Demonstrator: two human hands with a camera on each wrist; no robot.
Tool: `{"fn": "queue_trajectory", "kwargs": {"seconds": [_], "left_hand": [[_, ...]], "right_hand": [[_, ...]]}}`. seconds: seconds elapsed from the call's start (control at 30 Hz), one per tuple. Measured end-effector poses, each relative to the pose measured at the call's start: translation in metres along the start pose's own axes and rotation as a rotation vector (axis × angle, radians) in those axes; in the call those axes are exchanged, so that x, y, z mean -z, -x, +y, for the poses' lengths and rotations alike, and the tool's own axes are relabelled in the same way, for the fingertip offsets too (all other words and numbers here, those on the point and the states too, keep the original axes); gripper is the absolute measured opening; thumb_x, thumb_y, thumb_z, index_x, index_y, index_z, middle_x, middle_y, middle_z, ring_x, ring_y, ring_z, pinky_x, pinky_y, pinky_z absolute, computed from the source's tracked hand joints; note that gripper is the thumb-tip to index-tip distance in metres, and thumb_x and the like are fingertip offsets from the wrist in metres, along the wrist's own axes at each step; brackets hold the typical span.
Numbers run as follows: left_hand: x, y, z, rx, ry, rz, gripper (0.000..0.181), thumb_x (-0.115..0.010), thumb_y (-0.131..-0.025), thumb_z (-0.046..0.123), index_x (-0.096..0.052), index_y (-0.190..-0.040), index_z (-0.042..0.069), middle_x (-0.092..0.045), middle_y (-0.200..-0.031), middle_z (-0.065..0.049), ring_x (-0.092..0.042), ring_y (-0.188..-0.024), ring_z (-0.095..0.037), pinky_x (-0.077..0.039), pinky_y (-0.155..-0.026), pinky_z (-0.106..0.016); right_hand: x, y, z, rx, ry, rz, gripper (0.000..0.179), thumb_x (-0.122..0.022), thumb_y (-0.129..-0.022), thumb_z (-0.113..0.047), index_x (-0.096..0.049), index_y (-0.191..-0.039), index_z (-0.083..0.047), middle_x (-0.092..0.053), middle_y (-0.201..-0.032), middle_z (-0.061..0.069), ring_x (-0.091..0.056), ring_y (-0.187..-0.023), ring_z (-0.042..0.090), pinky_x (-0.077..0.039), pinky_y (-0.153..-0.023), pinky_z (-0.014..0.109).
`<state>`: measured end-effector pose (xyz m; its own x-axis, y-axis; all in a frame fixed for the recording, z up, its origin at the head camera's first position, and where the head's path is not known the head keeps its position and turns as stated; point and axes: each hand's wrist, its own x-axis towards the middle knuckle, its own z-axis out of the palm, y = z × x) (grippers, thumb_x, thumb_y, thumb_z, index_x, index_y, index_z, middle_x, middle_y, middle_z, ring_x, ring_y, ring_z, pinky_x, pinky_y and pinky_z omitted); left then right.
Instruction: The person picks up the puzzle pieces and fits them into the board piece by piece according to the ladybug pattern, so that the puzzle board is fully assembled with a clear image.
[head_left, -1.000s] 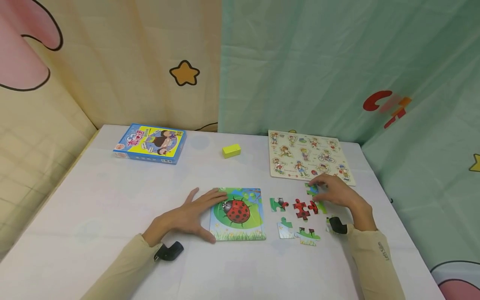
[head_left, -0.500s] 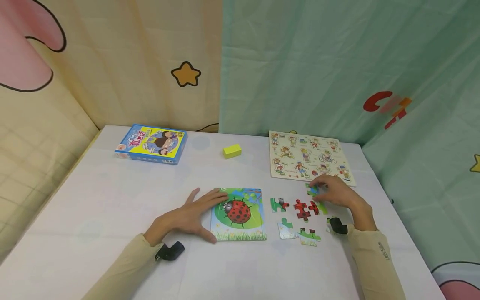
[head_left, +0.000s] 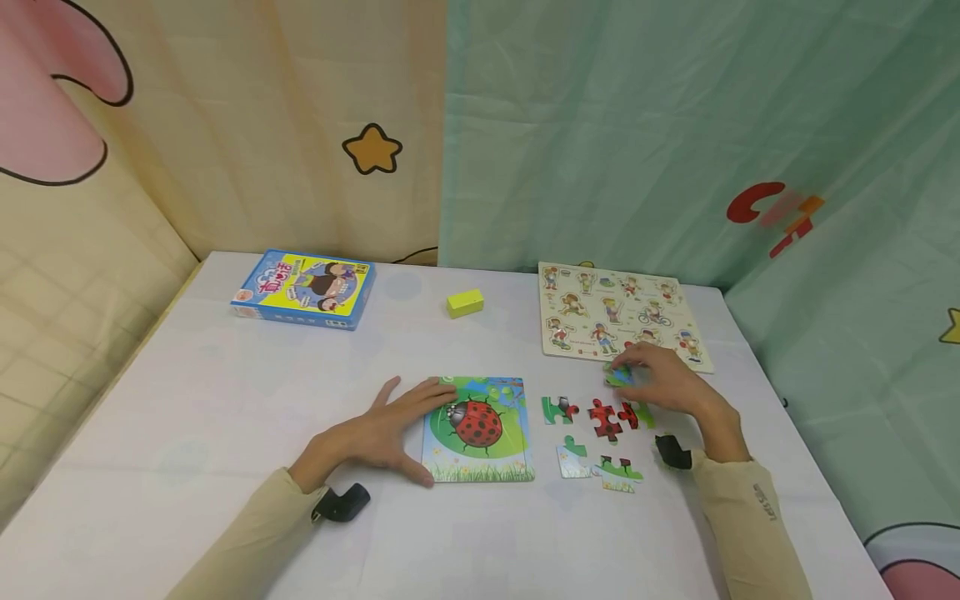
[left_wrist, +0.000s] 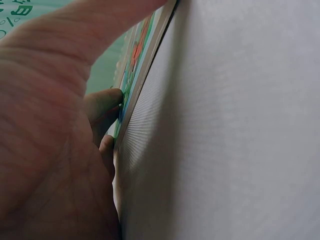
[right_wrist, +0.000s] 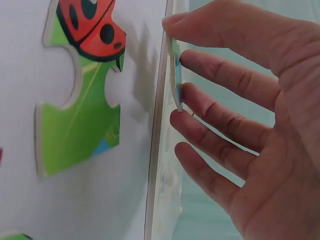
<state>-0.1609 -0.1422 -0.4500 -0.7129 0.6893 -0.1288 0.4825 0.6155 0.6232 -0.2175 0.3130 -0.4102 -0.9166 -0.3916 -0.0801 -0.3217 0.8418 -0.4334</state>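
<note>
My right hand pinches a blue-and-green jigsaw piece between thumb and fingers. In the right wrist view the held jigsaw piece is seen edge-on, raised off the white tabletop. My left hand lies with fingers spread along the left side of a square ladybug puzzle board, fingertips at its top left and thumb by its lower left corner. Between the board and my right hand lie several loose pieces, including a red one and a green one with red. A green piece with ladybug pattern fills the right wrist view's left side.
Behind my right hand lies a wooden board with cartoon figures. A yellow block stands at the back middle. At the back left is a blue-and-yellow box. Curtains hang behind the table.
My right hand has lifted the blue-and-green jigsaw piece and shifted slightly left with it. The left hand and the ladybug puzzle board have stayed in place.
</note>
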Motion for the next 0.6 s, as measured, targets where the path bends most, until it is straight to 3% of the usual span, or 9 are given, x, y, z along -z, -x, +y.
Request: {"fn": "queue_trajectory", "kwargs": {"seconds": [0.17, 0.33, 0.6], "left_hand": [[0.0, 0.0, 0.0, 0.005, 0.001, -0.004, 0.117, -0.088, -0.065, 0.056, -0.028, -0.159, 0.021, -0.021, -0.168, 0.001, -0.006, -0.157, -0.027, 0.012, -0.119, -0.063], [0.0, 0.0, 0.001, 0.008, 0.001, -0.008, 0.116, -0.088, -0.065, 0.056, -0.029, -0.159, 0.021, -0.021, -0.168, 0.001, -0.007, -0.157, -0.027, 0.012, -0.119, -0.063], [0.0, 0.0, 0.001, 0.012, -0.004, -0.009, 0.117, -0.088, -0.066, 0.057, -0.028, -0.159, 0.022, -0.02, -0.168, 0.001, -0.006, -0.157, -0.027, 0.012, -0.119, -0.063]], "right_hand": [[-0.002, 0.0, -0.008, 0.018, -0.005, 0.008, 0.034, -0.08, -0.084, -0.022, -0.071, -0.115, -0.009, -0.064, -0.126, 0.018, -0.053, -0.124, 0.041, -0.04, -0.105, 0.064], [-0.007, -0.003, -0.014, 0.075, -0.021, 0.024, 0.033, -0.081, -0.084, -0.021, -0.072, -0.114, -0.009, -0.067, -0.121, 0.012, -0.058, -0.117, 0.035, -0.045, -0.102, 0.059], [-0.018, -0.011, -0.033, 0.095, -0.028, -0.013, 0.031, -0.081, -0.085, -0.029, -0.073, -0.111, -0.015, -0.067, -0.123, 0.007, -0.056, -0.122, 0.032, -0.043, -0.105, 0.059]]}}
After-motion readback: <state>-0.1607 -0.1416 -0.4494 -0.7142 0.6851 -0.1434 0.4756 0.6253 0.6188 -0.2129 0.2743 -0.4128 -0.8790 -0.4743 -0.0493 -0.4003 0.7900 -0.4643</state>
